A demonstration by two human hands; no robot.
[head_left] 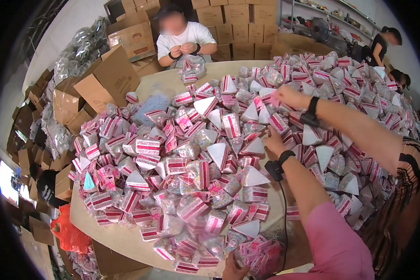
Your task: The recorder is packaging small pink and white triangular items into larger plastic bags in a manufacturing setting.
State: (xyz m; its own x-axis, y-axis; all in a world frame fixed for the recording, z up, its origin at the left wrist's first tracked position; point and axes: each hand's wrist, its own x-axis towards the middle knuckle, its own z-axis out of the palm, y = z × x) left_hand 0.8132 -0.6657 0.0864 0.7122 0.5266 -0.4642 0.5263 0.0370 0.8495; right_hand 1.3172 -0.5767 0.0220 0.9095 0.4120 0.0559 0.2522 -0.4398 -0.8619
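The right hand [273, 142] reaches into the middle of the heap of pink-striped, glitter-filled triangular plastic packets [205, 154] covering the round beige table [126, 240]. This looks like the picking step. Its fingertips are at a white-faced packet [254, 147], but they are hidden, so I cannot tell the grip. The left hand [233, 270] is cut off at the near edge beside flat pink sachets [261, 254] and its grip is unclear too. Lifting one packet cleanly calls for closing on it alone.
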